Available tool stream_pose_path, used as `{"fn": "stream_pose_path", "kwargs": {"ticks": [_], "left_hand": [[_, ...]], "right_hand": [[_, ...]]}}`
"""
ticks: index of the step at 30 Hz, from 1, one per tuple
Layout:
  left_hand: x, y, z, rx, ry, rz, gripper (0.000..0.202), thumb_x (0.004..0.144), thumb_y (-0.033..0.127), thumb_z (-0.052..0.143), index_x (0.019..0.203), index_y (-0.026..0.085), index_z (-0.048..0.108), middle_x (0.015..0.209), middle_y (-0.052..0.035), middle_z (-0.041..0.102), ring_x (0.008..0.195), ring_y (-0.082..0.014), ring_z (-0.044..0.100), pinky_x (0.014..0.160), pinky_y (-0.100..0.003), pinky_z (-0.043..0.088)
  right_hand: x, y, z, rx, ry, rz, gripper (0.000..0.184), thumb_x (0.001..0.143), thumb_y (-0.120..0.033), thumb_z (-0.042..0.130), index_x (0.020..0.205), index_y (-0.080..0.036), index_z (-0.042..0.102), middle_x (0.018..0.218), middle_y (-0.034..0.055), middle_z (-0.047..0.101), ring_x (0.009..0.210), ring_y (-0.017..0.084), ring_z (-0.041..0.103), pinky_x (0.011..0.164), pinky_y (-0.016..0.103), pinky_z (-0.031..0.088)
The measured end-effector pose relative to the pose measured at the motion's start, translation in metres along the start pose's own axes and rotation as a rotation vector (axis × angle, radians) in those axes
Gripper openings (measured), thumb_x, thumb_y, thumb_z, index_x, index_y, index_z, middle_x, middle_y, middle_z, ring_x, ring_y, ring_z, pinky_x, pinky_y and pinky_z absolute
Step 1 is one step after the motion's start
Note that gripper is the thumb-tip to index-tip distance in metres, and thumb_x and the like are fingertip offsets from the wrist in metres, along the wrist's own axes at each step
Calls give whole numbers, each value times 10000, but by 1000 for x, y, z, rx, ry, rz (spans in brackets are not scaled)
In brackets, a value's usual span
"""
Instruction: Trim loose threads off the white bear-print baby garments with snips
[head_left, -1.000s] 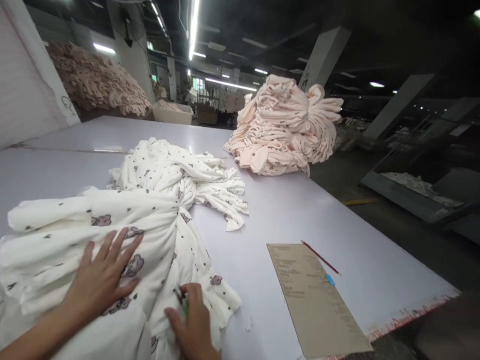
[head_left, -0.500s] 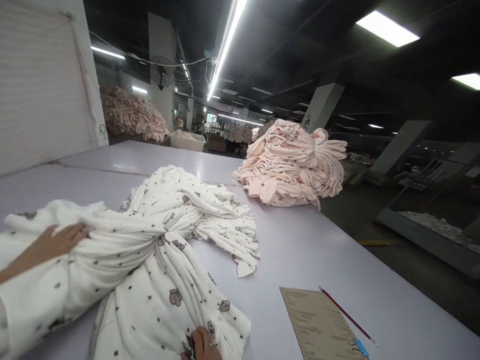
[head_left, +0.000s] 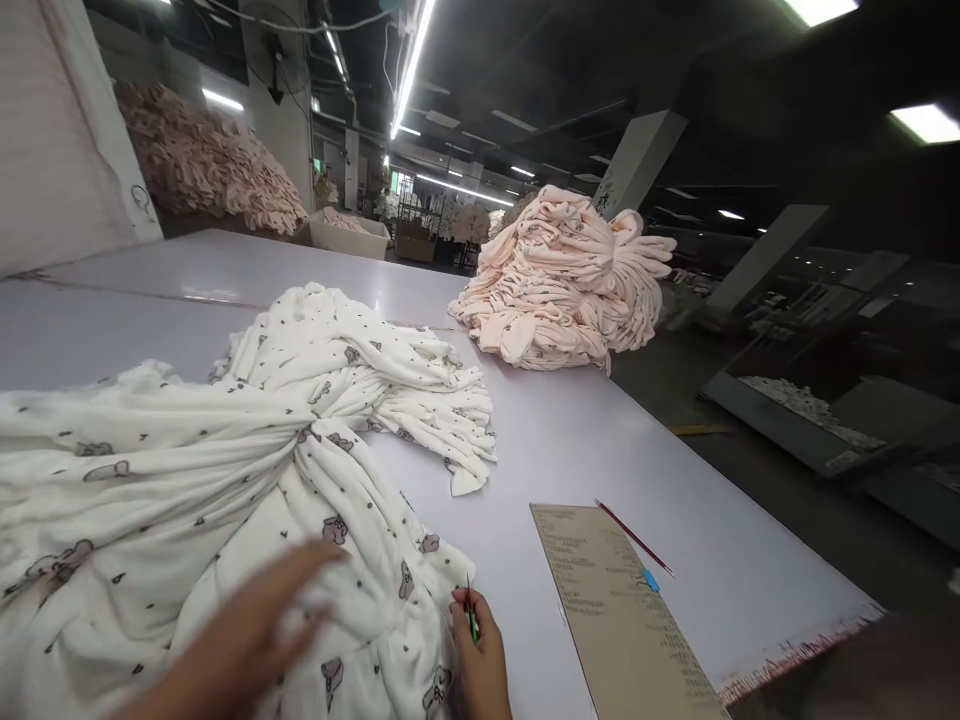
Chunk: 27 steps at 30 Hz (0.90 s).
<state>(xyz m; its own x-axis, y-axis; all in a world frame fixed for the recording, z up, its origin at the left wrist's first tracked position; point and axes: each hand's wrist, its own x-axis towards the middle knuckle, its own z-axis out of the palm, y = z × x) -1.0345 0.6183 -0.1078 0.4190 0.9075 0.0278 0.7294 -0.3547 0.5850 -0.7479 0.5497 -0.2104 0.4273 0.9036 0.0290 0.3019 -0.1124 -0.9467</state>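
Observation:
A big bundle of white printed cloth (head_left: 225,460) lies twisted on the pale table (head_left: 600,440). My left hand (head_left: 247,630) hovers over its near part, fingers stretched out, blurred by motion. My right hand (head_left: 480,660) rests at the cloth's near right edge, fingers closed round a thin green tool (head_left: 471,612), perhaps small snips or a pen. A brown paper sheet (head_left: 622,620) with printed lines lies just right of that hand, with a red pencil (head_left: 634,537) beside it.
A heap of pink printed garments (head_left: 570,280) sits at the table's far right corner. More pink piles (head_left: 202,165) and a white bin (head_left: 349,235) stand behind the table at left. The table's right edge drops to a dark floor with machinery (head_left: 810,410).
My left hand left the cloth's far left fold and came over its near part. My right hand shifted right to the cloth's edge, and the green tool now shows. The camera tilted down.

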Motion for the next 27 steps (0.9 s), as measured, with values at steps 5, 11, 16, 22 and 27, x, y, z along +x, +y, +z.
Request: {"fn": "stream_pose_path", "kwargs": {"ticks": [5,11,16,22,27], "left_hand": [[16,77,159,2,-324,-39,731,560,239,759,1242,101,533,1344,-244,483,1217,-410,435,991,-551,330],[25,64,117,-276,-335,-33,164,834,210,419,770,151,558,756,-59,638,747,-205,609,720,-322,489],[5,82,46,-521,-236,36,278,898,375,360,830,189,555,995,-77,596,961,-219,577,834,-282,456],[-8,84,29,-468,201,67,156,878,272,452,757,224,538,1281,-77,445,1232,-266,405,1040,-430,271],[0,71,22,-611,307,2,111,854,251,486,751,225,520,1243,-55,509,1225,-254,425,1000,-392,331]], "right_hand": [[-9,-12,-9,81,1,39,304,819,-442,523,878,-158,612,874,83,677,874,234,631,804,304,498],[-39,-19,-21,142,-24,59,269,839,-430,537,880,-174,609,830,55,638,829,205,615,755,260,487],[-53,-46,-12,259,-153,-100,380,740,-383,667,1067,-222,558,1030,61,565,931,216,575,781,258,474],[-59,-79,15,507,-402,-70,348,730,-400,659,1014,-235,544,991,34,516,767,170,543,686,249,479],[-59,-87,18,392,-351,-131,136,782,-307,601,850,-192,578,868,36,537,783,183,522,711,255,432]]}}
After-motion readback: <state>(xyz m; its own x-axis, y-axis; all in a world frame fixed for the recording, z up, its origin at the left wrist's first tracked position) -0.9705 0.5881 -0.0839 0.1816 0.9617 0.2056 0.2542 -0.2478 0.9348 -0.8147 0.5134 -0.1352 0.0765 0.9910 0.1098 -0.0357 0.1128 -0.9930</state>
